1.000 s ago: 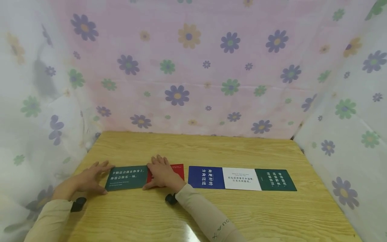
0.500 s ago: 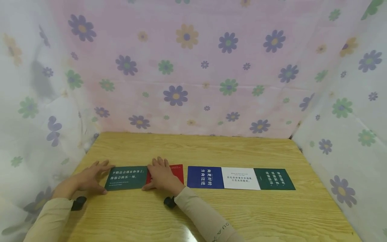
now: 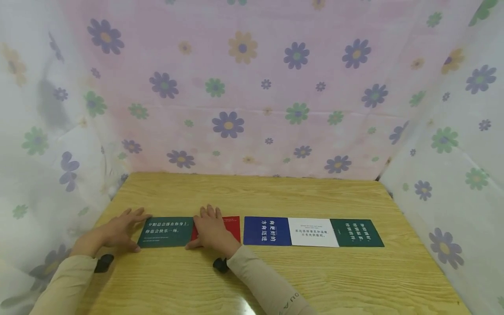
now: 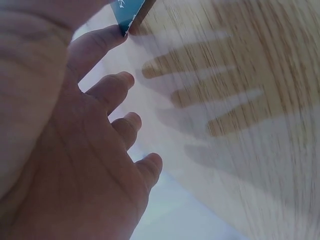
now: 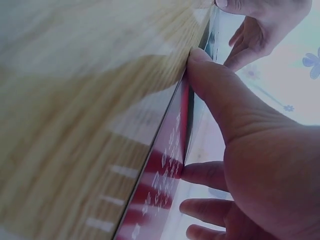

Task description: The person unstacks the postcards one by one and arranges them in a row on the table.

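Observation:
In the head view a green card with white writing lies flat at the left. My left hand is at its left edge, with thumb and index finger spread toward the two corners. The left wrist view shows the index fingertip at one corner of the green card, the other fingers apart. Over a red card lies my right hand, covering much of it. In the right wrist view the thumb and index finger are at that side of the red card, beside the green one.
To the right, a blue card, a white card and a second green card lie edge to edge. A narrow gap parts the red card from the blue one. Flowered cloth surrounds the wooden table at the back and sides.
Both hands hold almost the same pose throughout. The head view has shifted slightly, and the green and red cards have moved very slightly to the right relative to the blue one.

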The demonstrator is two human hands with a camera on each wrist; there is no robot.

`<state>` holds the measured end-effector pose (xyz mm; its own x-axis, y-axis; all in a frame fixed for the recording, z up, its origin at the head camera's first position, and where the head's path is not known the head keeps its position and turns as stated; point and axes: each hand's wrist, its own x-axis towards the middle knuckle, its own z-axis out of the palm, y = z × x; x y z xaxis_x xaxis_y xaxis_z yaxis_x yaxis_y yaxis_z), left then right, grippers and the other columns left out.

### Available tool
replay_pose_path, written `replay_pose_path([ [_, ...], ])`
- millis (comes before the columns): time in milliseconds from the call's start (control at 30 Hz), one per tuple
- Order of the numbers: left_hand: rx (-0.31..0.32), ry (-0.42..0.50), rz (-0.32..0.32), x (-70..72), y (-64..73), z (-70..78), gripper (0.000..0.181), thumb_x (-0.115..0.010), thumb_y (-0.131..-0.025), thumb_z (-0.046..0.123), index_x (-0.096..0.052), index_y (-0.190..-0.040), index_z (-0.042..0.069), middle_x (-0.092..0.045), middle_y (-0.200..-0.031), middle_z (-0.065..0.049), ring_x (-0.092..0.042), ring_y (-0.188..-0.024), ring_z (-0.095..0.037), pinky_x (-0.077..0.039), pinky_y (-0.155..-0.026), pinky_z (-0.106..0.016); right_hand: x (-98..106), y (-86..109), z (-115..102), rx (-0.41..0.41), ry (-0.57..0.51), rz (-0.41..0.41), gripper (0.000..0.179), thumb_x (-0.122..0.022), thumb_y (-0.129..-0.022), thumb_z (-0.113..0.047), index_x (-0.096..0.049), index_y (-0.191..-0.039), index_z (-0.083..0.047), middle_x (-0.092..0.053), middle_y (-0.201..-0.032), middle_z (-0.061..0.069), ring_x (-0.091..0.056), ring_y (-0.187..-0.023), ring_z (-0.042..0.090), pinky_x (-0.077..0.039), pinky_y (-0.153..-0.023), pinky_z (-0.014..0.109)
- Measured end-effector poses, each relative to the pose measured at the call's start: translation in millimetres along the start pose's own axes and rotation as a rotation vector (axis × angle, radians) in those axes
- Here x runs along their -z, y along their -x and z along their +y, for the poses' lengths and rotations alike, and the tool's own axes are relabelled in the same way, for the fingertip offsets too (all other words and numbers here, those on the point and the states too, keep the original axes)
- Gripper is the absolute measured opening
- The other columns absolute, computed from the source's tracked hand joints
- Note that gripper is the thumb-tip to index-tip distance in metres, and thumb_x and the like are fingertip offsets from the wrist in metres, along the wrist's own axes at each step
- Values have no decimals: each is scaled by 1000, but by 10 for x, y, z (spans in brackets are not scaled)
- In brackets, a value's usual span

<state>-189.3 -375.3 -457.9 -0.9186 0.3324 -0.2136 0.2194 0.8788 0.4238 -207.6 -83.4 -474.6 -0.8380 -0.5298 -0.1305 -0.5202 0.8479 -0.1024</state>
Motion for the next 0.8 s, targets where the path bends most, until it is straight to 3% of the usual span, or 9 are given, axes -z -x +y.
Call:
replay_pose_path([
  [233,-2,21,-2,-16,-15,12,101,-95,-62,28,-48,-148,2,-23,-156,-41,-10,-139,-70,-9,-106,-85,17,18,-7,-9,44,1,87,-73,-77,-72,-55,-146,-22,-38,-162,2,-26,-154,24,-23,-126,44],
  [433,-27,53,10,-83,-46,-103,99,-93,-63,31,-48,-149,7,-22,-156,-40,-9,-138,-70,-9,-102,-87,13,19,29,11,49,10,86,-74,-77,-71,-57,-145,-22,-40,-161,2,-27,-153,23,-23,-126,44],
  [800,-81,35,52,-95,-42,-141,101,-94,-61,32,-48,-146,1,-24,-153,-44,-13,-134,-75,-15,-99,-88,32,1,22,36,69,35,83,-76,-75,-72,-62,-139,-20,-42,-160,2,-29,-153,24,-23,-126,44],
])
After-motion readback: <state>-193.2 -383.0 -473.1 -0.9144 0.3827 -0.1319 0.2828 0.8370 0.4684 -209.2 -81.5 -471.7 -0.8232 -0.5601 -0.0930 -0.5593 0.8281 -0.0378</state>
